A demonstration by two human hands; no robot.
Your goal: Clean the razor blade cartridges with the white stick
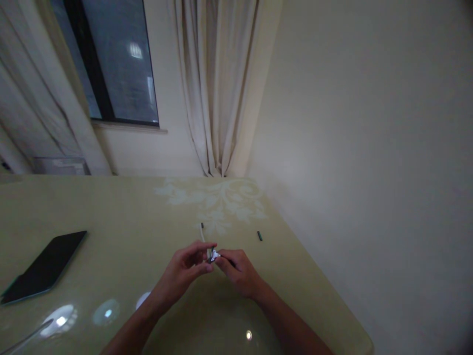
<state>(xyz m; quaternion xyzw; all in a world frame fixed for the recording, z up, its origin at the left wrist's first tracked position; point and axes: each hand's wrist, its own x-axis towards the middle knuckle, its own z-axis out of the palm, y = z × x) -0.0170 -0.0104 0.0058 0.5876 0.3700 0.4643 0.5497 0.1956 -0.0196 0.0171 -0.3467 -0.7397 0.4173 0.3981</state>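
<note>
Thumb and fingertips of my left hand (187, 264) are curved around a small shiny silver-and-dark piece (213, 255); its exact kind is too small to make out. From the other side, my right hand (240, 271) grips it between thumb and bent index finger. Just beyond the left fingers a thin white strip with a dark tip (202, 229) lies on the table, its near end hidden by the hand. A short dark stick-like piece (259, 236) rests apart from both hands, beyond the right one.
The glossy yellowish table (306, 296) carries a pale floral pattern and light reflections. At left lies a flat black tablet-like object (48, 266). A thin pale cable or rod (27, 339) shows at lower left. A wall (362, 162) borders the right edge; curtains (218, 88) hang behind.
</note>
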